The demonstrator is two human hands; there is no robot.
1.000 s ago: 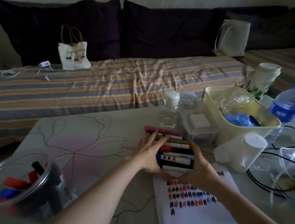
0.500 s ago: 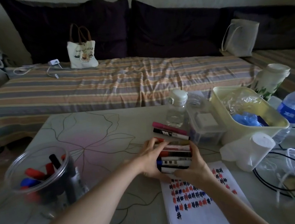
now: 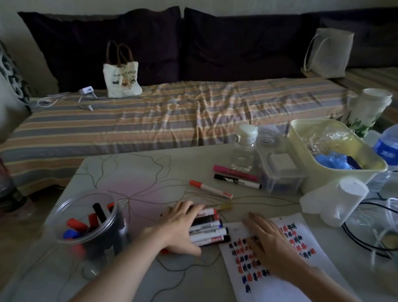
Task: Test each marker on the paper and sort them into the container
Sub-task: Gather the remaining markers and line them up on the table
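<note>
My left hand (image 3: 179, 228) lies over the left ends of a row of several markers (image 3: 210, 229) on the table, fingers spread across them. My right hand (image 3: 268, 243) rests flat on the white paper (image 3: 299, 283), which carries rows of red, blue and black test marks. A clear round container (image 3: 87, 225) at the left holds red, blue and black markers. Further back lie a red-capped marker (image 3: 210, 189), a pink marker (image 3: 234, 172) and a black marker (image 3: 237, 181).
A clear lidded box (image 3: 281, 168), a yellow bin (image 3: 331, 154), water bottles (image 3: 394, 145), a small bottle (image 3: 244, 150) and a white roll (image 3: 340, 201) crowd the right side. Black cables (image 3: 371, 239) lie at the right. A striped sofa stands behind the table.
My right hand left the markers and came down onto the paper. My left hand pulled a bunch of markers toward me and leftward; three markers stayed behind. The camera view shifted right.
</note>
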